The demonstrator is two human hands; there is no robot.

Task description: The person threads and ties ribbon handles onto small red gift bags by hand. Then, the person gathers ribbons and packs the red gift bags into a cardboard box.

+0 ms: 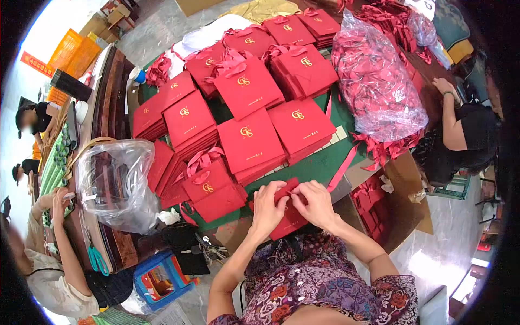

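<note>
A small red gift bag [288, 223] stands at the table's near edge, close to my body. My left hand [268, 207] grips its upper left side, with thumb and fingers closed together. At the bag's top edge, my right hand [314, 205] is pinched. A pink-red ribbon [343, 169] runs up and right from beside my right hand; whether the fingers hold its end is hidden. Just beyond my hands lie stacks of flat red bags with gold lettering [252, 143]. Left of them, another bag stack [208, 188] has ribbon handles attached.
A large clear plastic sack of red ribbons [379, 81] lies at the right of the green table [232, 221]. An open cardboard box [403, 184] holding red items stands right. A clear plastic bag [116, 184] hangs left. Co-workers sit on both sides.
</note>
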